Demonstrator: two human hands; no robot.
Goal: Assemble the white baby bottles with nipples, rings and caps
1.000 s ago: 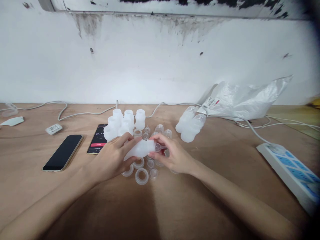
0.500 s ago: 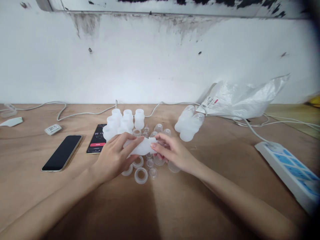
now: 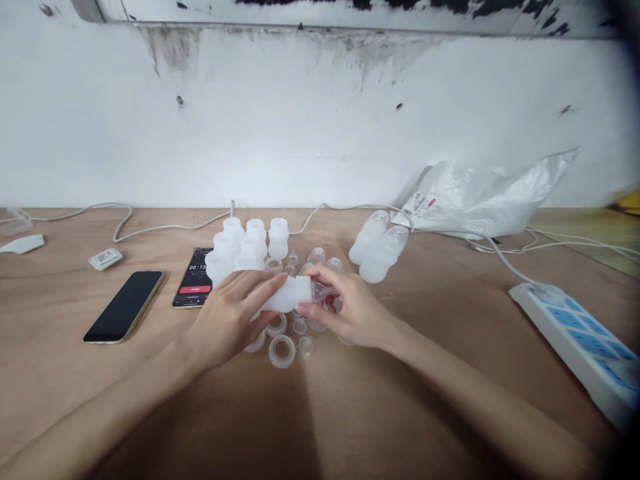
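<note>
- I had the left grip [image 3: 227, 307] wrapped around a white bottle [image 3: 290, 295], which lay on its side in midair, mouth pointing right, roughly mid-view over the table [image 3: 400, 407]
- My right grip [image 3: 355, 303] was pinching a clear pointed piece [image 3: 320, 291] right at the bottle's mouth, thumb below and fingers above; couldn't tell from my feed if it was properly seated
- Below my hands I had a scatter of translucent rings [image 3: 283, 364] and small clear pieces [image 3: 307, 346], some of them hidden by the hands
- Clear domed caps [image 3: 316, 255] stood just behind the right grip
- Behind the left one I saw a bunch of open white bottles [image 3: 233, 247] standing upright, packed close together
- Off to the right, three capped bottles [image 3: 375, 248] lay together on the table, near a crinkly plastic bag [image 3: 480, 200]
- On my left were two phones, a dark-screened phone [image 3: 123, 307] and a timer phone [image 3: 192, 277] partly covered by the bottles
- Far right I could see a power strip [image 3: 565, 333] with blue on top
</note>
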